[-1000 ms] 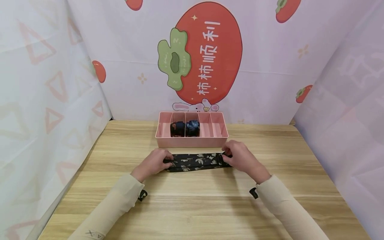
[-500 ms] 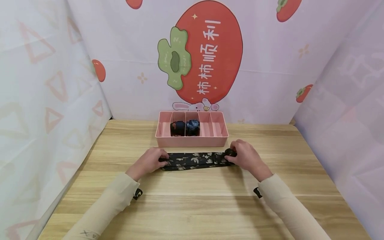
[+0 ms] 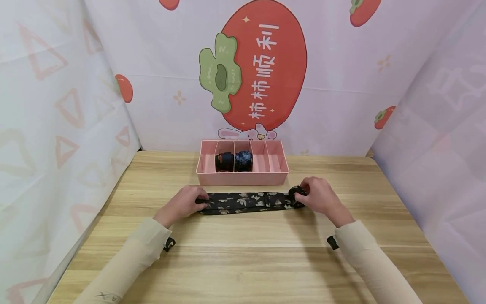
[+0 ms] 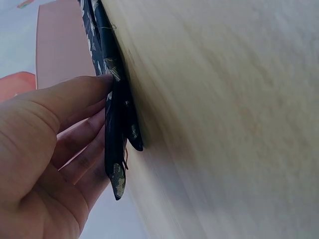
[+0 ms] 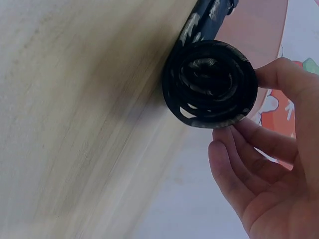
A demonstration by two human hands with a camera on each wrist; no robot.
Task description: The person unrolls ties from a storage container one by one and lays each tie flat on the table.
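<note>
A black necktie (image 3: 243,204) with pale flowers stretches sideways across the table, its right end rolled into a coil. My left hand (image 3: 186,200) pinches the flat left end; in the left wrist view, thumb and fingers hold its layers (image 4: 115,119) with two tips hanging below. At the right, my right hand (image 3: 319,196) grips the coil (image 3: 297,196) between thumb and fingertips. Several windings of the coil (image 5: 209,84) show end-on in the right wrist view.
Just behind the necktie stands a pink divided box (image 3: 242,179). Two compartments hold dark rolled pieces, one black and orange (image 3: 225,162), one blue patterned (image 3: 243,161). Printed cloth (image 3: 163,55) hangs behind the wooden table (image 3: 243,261) and along both sides.
Both hands have moved apart, the left hand leftward and the right hand rightward with the coil. The necktie's left end has shifted left, and the coil shows more clearly.
</note>
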